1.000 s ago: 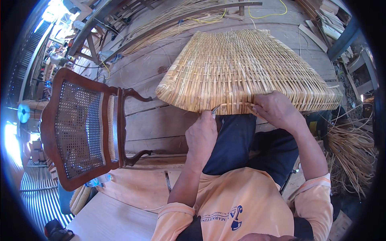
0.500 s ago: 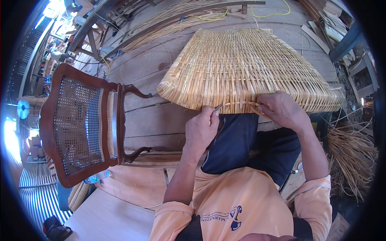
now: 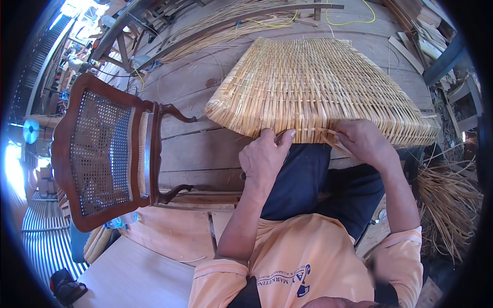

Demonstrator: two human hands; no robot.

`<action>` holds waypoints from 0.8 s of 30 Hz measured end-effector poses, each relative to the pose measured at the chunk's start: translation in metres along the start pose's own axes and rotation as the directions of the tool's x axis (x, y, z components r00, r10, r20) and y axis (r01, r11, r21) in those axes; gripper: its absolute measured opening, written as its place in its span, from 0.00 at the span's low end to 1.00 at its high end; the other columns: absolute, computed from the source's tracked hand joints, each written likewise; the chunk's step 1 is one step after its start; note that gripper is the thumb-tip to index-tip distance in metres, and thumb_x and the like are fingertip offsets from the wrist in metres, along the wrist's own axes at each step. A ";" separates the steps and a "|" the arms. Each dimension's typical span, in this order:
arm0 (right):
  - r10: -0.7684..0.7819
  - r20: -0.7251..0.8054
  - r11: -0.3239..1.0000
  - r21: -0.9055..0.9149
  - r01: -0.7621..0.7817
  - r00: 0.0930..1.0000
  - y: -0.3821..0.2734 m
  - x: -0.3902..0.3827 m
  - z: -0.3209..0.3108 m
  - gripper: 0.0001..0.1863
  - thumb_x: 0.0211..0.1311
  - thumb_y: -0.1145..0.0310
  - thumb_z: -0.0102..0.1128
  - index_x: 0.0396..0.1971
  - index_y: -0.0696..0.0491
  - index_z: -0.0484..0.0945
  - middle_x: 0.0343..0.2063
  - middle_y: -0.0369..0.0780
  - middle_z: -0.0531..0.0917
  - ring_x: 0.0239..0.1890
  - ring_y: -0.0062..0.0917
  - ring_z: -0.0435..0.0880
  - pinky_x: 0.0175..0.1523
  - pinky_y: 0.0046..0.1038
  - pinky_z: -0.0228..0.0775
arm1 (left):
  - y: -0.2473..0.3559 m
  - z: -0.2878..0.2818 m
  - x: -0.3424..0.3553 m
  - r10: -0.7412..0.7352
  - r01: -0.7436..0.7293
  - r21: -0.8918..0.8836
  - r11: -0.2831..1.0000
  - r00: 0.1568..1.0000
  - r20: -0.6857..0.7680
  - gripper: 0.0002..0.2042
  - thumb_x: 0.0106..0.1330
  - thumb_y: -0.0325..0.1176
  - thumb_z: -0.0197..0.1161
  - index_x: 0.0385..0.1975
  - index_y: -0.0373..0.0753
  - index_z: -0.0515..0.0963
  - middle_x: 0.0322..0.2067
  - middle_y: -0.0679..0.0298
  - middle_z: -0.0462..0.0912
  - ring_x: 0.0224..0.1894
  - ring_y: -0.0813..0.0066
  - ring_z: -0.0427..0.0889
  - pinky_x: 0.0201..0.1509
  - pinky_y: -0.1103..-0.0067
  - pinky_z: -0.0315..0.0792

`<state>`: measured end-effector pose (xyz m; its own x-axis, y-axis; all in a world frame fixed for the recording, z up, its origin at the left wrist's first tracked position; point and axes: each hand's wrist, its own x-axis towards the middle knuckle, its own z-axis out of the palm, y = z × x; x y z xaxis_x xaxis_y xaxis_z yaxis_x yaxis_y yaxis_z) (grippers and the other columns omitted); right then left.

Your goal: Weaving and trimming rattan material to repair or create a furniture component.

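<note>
A large woven rattan panel [image 3: 313, 87] with a rounded edge lies in front of me, its near edge over my knees. My left hand [image 3: 265, 156] is closed at that edge, left of its middle. A thin dark tool [image 3: 279, 136] shows a little between its thumb and fingers; its full shape is hidden. Farther right along the same edge, my right hand [image 3: 363, 143] pinches a narrow tan rattan strip [image 3: 333, 142]. The strip comes out of the weave and runs beneath the fingers.
A brown wooden chair [image 3: 102, 154] with cane back lies tipped at my left. Loose rattan strands [image 3: 447, 205] are heaped at right, and long canes [image 3: 205, 43] lie on the far floor planks. A pale board [image 3: 138, 274] is at lower left, beside a black object [image 3: 67, 287].
My left hand has turned and pressed closer to the panel edge, and less of the dark tool's tip shows. My right hand keeps its pinch near the same spot. The view has shifted slightly.
</note>
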<state>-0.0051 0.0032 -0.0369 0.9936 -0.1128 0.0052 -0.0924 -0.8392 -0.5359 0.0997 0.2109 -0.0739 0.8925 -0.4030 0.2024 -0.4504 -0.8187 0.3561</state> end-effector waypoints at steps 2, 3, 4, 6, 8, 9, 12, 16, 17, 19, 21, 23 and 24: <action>0.022 -0.053 0.991 -0.134 -0.029 0.998 0.001 -0.002 0.013 0.08 0.58 0.68 0.60 0.26 0.57 0.75 0.18 0.47 0.77 0.25 0.45 0.79 0.35 0.39 0.71 | -0.002 0.006 -0.002 0.033 -0.033 0.005 0.999 0.998 -0.046 0.22 0.58 0.54 0.64 0.17 0.39 0.76 0.14 0.54 0.79 0.19 0.52 0.81 0.24 0.62 0.74; 0.006 -0.120 0.978 -0.207 -0.031 0.993 0.002 -0.003 0.019 0.09 0.58 0.67 0.60 0.24 0.55 0.74 0.17 0.46 0.77 0.25 0.44 0.80 0.36 0.39 0.71 | -0.002 0.009 -0.004 0.067 -0.067 0.000 0.998 0.994 -0.090 0.21 0.58 0.52 0.65 0.16 0.40 0.75 0.13 0.55 0.78 0.18 0.52 0.81 0.23 0.63 0.74; -0.010 -0.165 0.959 -0.283 -0.037 0.986 0.003 -0.004 0.024 0.09 0.58 0.67 0.61 0.23 0.54 0.74 0.17 0.45 0.77 0.25 0.43 0.80 0.37 0.40 0.72 | -0.004 0.011 -0.005 0.074 -0.074 0.004 0.997 0.993 -0.097 0.21 0.58 0.52 0.65 0.16 0.40 0.75 0.13 0.55 0.78 0.18 0.52 0.81 0.23 0.63 0.74; -0.066 -0.233 0.949 -0.314 -0.011 0.970 0.005 -0.005 0.032 0.09 0.57 0.68 0.61 0.22 0.52 0.73 0.15 0.42 0.77 0.24 0.40 0.80 0.37 0.38 0.71 | -0.007 0.014 -0.007 0.154 -0.152 0.022 0.988 0.974 -0.164 0.19 0.58 0.49 0.66 0.16 0.41 0.74 0.13 0.60 0.79 0.16 0.58 0.81 0.21 0.67 0.74; -0.089 -0.252 0.935 -0.354 -0.007 0.964 0.004 -0.004 0.036 0.08 0.56 0.68 0.61 0.22 0.52 0.73 0.15 0.41 0.77 0.23 0.38 0.81 0.37 0.37 0.71 | -0.008 0.017 -0.007 0.163 -0.162 0.024 0.987 0.972 -0.170 0.18 0.58 0.49 0.67 0.17 0.41 0.74 0.13 0.59 0.79 0.16 0.59 0.80 0.21 0.67 0.74; -0.099 -0.244 0.939 -0.344 0.010 0.965 0.003 -0.003 0.037 0.08 0.56 0.68 0.61 0.22 0.52 0.73 0.15 0.41 0.77 0.23 0.38 0.81 0.37 0.37 0.71 | -0.008 0.017 -0.006 0.171 -0.171 0.019 0.985 0.966 -0.193 0.18 0.57 0.48 0.67 0.17 0.41 0.74 0.14 0.59 0.79 0.16 0.59 0.80 0.20 0.66 0.74; -0.190 -0.219 0.926 -0.364 0.100 0.957 -0.008 0.006 0.039 0.05 0.56 0.68 0.58 0.24 0.51 0.76 0.18 0.41 0.82 0.28 0.34 0.84 0.41 0.35 0.73 | -0.008 0.014 -0.005 0.179 -0.180 0.008 0.984 0.972 -0.155 0.17 0.59 0.46 0.66 0.19 0.41 0.74 0.14 0.58 0.79 0.16 0.58 0.80 0.21 0.66 0.73; -0.118 -0.162 0.938 -0.342 0.056 0.980 -0.021 0.013 0.034 0.09 0.59 0.64 0.58 0.23 0.52 0.77 0.17 0.41 0.81 0.26 0.35 0.84 0.40 0.35 0.73 | -0.011 -0.004 -0.010 0.181 -0.182 0.015 0.983 0.982 0.058 0.12 0.66 0.40 0.58 0.25 0.39 0.74 0.17 0.56 0.80 0.22 0.54 0.81 0.27 0.62 0.75; -0.040 -0.152 0.933 -0.359 -0.018 0.988 -0.023 0.013 0.032 0.11 0.60 0.62 0.58 0.23 0.52 0.77 0.17 0.41 0.81 0.25 0.35 0.84 0.39 0.35 0.73 | -0.013 -0.010 -0.012 0.155 -0.157 0.019 0.987 0.985 0.075 0.12 0.66 0.40 0.58 0.25 0.39 0.74 0.17 0.56 0.80 0.22 0.54 0.81 0.27 0.62 0.75; 0.048 -0.149 0.922 -0.373 -0.101 0.988 -0.025 0.009 0.029 0.12 0.61 0.60 0.58 0.23 0.52 0.77 0.17 0.41 0.82 0.25 0.35 0.84 0.38 0.35 0.73 | -0.018 -0.021 -0.016 0.122 -0.124 0.008 0.992 0.986 0.113 0.10 0.66 0.38 0.57 0.28 0.38 0.74 0.18 0.53 0.79 0.25 0.48 0.81 0.29 0.58 0.73; 0.048 -0.170 0.916 -0.385 -0.111 0.984 -0.024 0.007 0.027 0.14 0.62 0.57 0.58 0.23 0.51 0.77 0.17 0.42 0.82 0.24 0.35 0.84 0.37 0.35 0.73 | -0.021 -0.025 -0.016 0.120 -0.119 -0.019 0.993 0.983 0.136 0.07 0.66 0.34 0.56 0.32 0.37 0.73 0.21 0.51 0.79 0.26 0.48 0.80 0.31 0.59 0.72; 0.056 -0.159 0.926 -0.360 -0.110 0.986 -0.021 0.006 0.027 0.13 0.62 0.58 0.59 0.24 0.51 0.76 0.17 0.41 0.81 0.24 0.35 0.84 0.37 0.35 0.73 | -0.022 -0.025 -0.016 0.155 -0.152 -0.145 0.978 0.988 0.009 0.06 0.67 0.32 0.56 0.34 0.36 0.73 0.19 0.50 0.78 0.25 0.47 0.79 0.30 0.59 0.71; 0.067 -0.138 0.925 -0.362 -0.114 0.988 -0.018 0.006 0.026 0.12 0.61 0.59 0.59 0.25 0.51 0.76 0.16 0.41 0.81 0.24 0.34 0.84 0.37 0.34 0.72 | -0.022 -0.024 -0.016 0.154 -0.151 -0.145 0.978 0.988 0.010 0.06 0.67 0.32 0.56 0.34 0.36 0.73 0.19 0.50 0.78 0.25 0.47 0.79 0.30 0.59 0.71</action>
<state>0.0045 0.0316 -0.0492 0.9666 -0.2416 0.0858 -0.2221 -0.9563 -0.1903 0.0949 0.2449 -0.0631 0.8127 -0.5283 0.2457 -0.5784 -0.6805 0.4498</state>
